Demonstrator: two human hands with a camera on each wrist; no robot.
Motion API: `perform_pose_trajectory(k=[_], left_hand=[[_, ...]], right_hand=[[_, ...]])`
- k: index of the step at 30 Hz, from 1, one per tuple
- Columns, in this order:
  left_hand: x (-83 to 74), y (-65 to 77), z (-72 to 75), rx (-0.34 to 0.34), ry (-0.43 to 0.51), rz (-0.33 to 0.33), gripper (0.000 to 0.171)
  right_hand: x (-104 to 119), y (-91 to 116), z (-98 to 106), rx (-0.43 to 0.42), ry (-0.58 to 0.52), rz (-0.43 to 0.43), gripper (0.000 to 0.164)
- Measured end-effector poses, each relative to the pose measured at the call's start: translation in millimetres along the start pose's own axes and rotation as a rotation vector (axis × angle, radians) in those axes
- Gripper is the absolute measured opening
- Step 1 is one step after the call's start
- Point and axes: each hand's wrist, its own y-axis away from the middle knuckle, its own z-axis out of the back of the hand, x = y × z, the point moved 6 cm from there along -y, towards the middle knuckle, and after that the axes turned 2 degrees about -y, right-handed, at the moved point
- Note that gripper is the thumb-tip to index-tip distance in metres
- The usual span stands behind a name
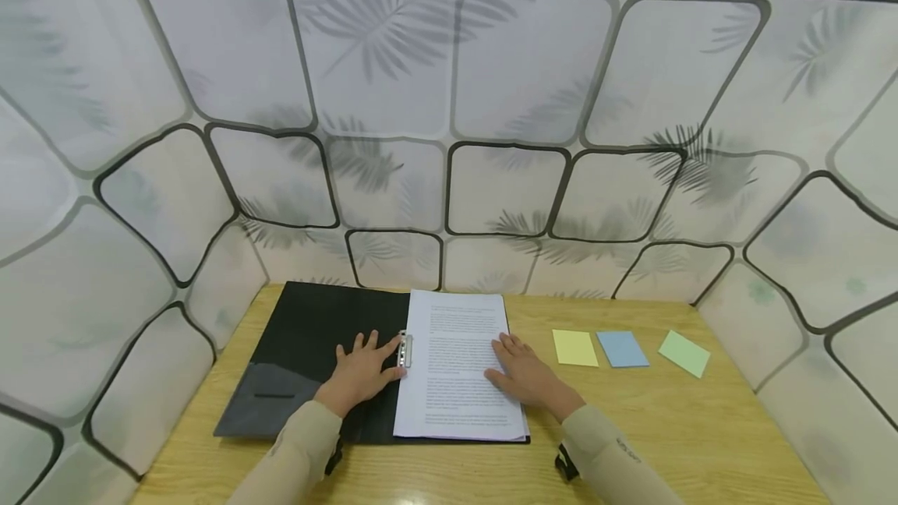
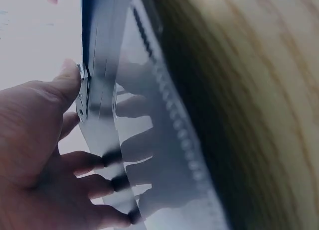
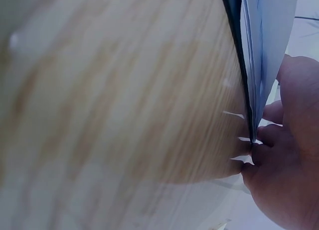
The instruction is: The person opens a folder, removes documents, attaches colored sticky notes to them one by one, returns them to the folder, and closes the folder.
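A black clip folder (image 1: 319, 326) lies opened out on the wooden table, with a stack of printed paper (image 1: 463, 365) on its right half. A metal clip (image 1: 404, 351) sits at the left edge of the stack. My left hand (image 1: 359, 376) spreads its fingers over the folder, with thumb and forefinger at the clip. In the left wrist view its other fingertips touch the folder's dark, shiny surface (image 2: 164, 140). My right hand (image 1: 525, 374) rests on the right edge of the paper, fingers extended. The right wrist view shows its fingertips beside the sheets' edge (image 3: 256, 90).
To the right on the wooden table (image 1: 631, 427) lie a yellow sticky note pad (image 1: 575, 347), a blue one (image 1: 622, 349) and a green one (image 1: 684, 353). A patterned fabric wall (image 1: 393, 178) encloses the table at the back and sides.
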Motion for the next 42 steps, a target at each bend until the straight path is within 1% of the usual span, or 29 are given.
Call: perform_pose_trajectory(k=[6,9,12,15,18,21,24,29,32,35,39,42], left_hand=[[0.4,-2.0,-2.4,-0.005,-0.025,0.015,0.073],[1.0,-1.8,-3.1,-0.012,-0.014,0.020,0.073],[1.1,-1.8,-1.7,-0.023,0.011,0.021,0.074],[1.5,-2.3,0.4,-0.012,0.047,0.025,0.073],[3.6,-2.4,2.5,0.000,0.107,0.025,0.067],[7.0,-1.0,4.7,-0.010,0.171,0.012,0.059],[9.1,1.3,5.4,-0.033,0.209,-0.016,0.056],[9.3,2.9,4.0,-0.052,0.202,-0.062,0.060],[6.2,1.5,6.4,-0.094,0.210,-0.083,0.058],[1.4,-3.1,9.4,-0.158,0.252,-0.084,0.053],[-2.0,-13.6,12.4,-0.257,0.296,-0.038,0.051],[-2.3,-21.0,13.4,-0.338,0.299,-0.011,0.048]], right_hand=[[-0.2,0.1,-2.3,0.005,0.029,0.000,0.070],[0.3,-0.3,-1.8,0.006,0.030,0.002,0.069],[1.3,-1.1,-0.3,0.006,0.023,0.001,0.069],[1.5,-1.8,2.0,0.008,0.020,-0.001,0.069],[0.3,-2.7,1.4,0.015,0.031,-0.005,0.069],[-0.9,-3.7,-0.7,0.017,0.035,-0.002,0.070],[-2.0,-4.5,-3.1,0.019,0.037,-0.003,0.070],[-0.6,-3.2,-1.7,0.020,0.028,-0.019,0.069],[0.7,-2.6,0.1,0.018,0.021,-0.020,0.069],[-2.0,-3.2,-1.4,0.019,0.027,-0.018,0.070],[-5.7,-4.3,-4.7,0.020,0.034,-0.012,0.070],[-4.9,-4.6,-4.9,0.013,0.028,-0.008,0.070]])
